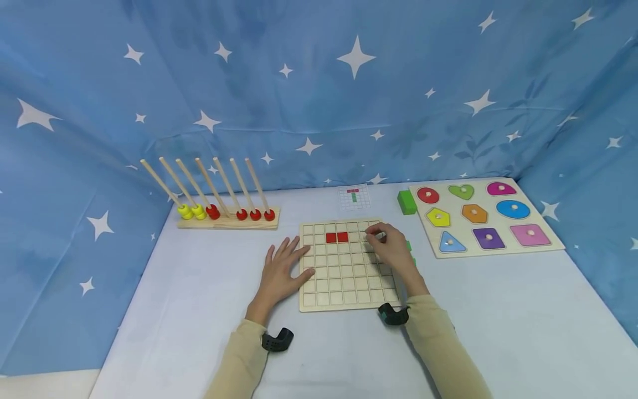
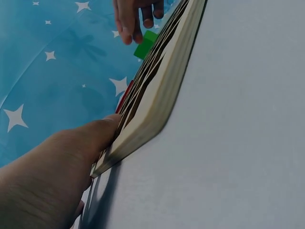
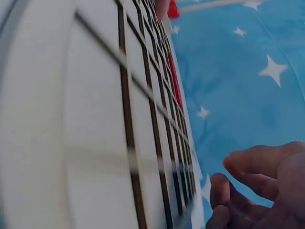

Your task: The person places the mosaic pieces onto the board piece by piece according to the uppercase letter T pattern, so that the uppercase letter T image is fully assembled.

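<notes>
A wooden grid board [image 1: 349, 277] lies flat in the middle of the table. Two red tiles [image 1: 336, 237] sit side by side in its second row. My left hand [image 1: 285, 270] lies flat with spread fingers beside the board, its thumb on the board's left edge [image 2: 157, 90]. My right hand [image 1: 390, 245] hovers over the board's upper right corner with loosely curled fingers [image 3: 252, 167]; I see nothing held in them. A small green block [image 2: 145, 44] lies just past those fingers, off the board's right side.
A pattern card [image 1: 355, 197] lies behind the board. A larger green block [image 1: 407, 202] sits beside a shape puzzle [image 1: 548, 244] at the right. A bead rack [image 1: 226, 221] with slanted rods stands at the back left. Blue star cloth walls the table in.
</notes>
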`<state>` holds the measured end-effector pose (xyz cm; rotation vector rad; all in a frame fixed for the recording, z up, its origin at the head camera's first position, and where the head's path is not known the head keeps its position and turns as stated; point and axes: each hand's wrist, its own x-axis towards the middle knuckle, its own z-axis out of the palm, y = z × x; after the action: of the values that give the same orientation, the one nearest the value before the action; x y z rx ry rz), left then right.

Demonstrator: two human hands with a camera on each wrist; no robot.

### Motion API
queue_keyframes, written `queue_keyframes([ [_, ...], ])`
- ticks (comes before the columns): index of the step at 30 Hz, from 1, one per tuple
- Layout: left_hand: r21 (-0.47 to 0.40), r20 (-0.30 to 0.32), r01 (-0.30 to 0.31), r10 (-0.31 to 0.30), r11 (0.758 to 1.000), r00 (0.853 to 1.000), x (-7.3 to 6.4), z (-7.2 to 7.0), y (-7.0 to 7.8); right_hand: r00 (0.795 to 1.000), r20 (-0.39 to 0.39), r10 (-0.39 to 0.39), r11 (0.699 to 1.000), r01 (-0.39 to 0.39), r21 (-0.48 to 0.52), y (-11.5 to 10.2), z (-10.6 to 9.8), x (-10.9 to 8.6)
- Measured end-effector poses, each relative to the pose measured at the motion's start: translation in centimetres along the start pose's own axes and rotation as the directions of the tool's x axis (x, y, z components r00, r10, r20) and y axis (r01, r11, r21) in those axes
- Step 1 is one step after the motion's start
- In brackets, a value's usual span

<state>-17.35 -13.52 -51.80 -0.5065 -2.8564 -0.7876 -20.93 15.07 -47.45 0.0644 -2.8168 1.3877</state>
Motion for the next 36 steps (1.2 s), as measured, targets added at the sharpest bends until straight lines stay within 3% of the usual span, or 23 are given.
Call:
queue_keyframes([
  [6,0.01,-0.012,0.004,-0.004,1.0,1.0,0.0,0.5,0.3,1.0,0.013,0.008,0.99,-0.006,-0.138,1.5,-2.7,-1.0],
  [11,-0.01,-0.027,-0.02,0.02,1.0,0.999,0.2,0.8,0.1,0.999,0.053,-0.006,0.943,0.023,-0.331,3.0,-4.1,-1.8],
  [14,-0.03,-0.047,-0.026,0.025,0.999,0.999,0.6,0.8,-0.1,0.997,0.071,0.008,0.924,0.02,-0.381,3.4,-4.3,-2.1],
  [20,-0.127,-0.107,-0.045,0.031,0.991,0.994,2.0,0.8,-0.4,0.998,0.051,0.02,0.929,0.001,-0.37,3.6,-4.3,-2.1],
  [25,-0.179,-0.105,0.002,-0.021,0.984,0.994,3.5,0.4,-0.5,0.998,0.055,0.028,0.929,-0.005,-0.369,3.7,-4.0,-2.1],
  [31,-0.178,-0.086,0.072,-0.088,0.981,0.992,4.9,0.1,-0.6,0.999,0.027,0.04,0.947,-0.029,-0.321,3.8,-3.8,-2.3],
  [36,-0.168,-0.109,0.067,-0.086,0.983,0.99,4.9,0.5,-0.8,0.999,-0.009,0.037,0.964,-0.038,-0.263,4.2,-4.1,-2.5],
])
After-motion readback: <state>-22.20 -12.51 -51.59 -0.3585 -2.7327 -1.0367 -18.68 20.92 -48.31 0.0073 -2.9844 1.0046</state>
